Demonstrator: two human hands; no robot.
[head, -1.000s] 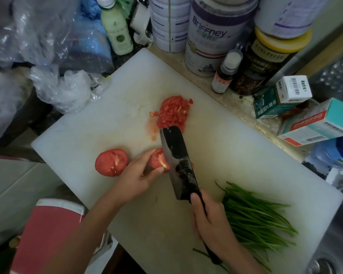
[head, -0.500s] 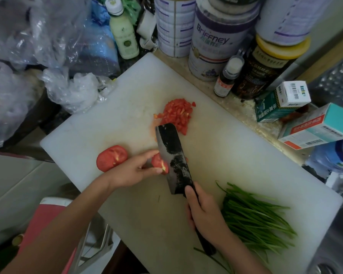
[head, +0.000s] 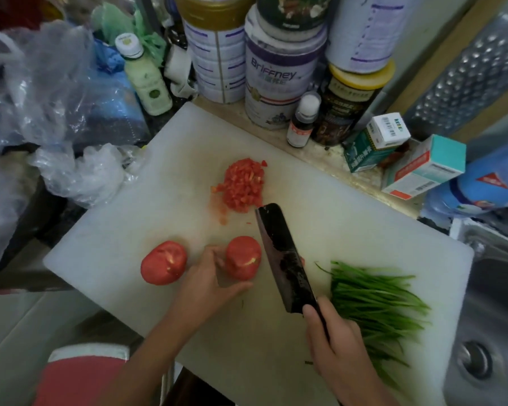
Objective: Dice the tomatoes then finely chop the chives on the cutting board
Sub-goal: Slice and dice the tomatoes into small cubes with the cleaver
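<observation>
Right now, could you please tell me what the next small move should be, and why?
Probably slice the knife through the tomato piece that the left hand holds: the blade sits just beside it, the right hand grips the handle, and this piece and another tomato half are not yet diced.

Dim, soft, slightly greenish light falls evenly on the white plastic cutting board (head: 364,230), the left hand (head: 207,278) throws only a faint shadow, crumpled clear plastic bags (head: 50,83) glint, and the wide-angle edges bow and blur.
</observation>
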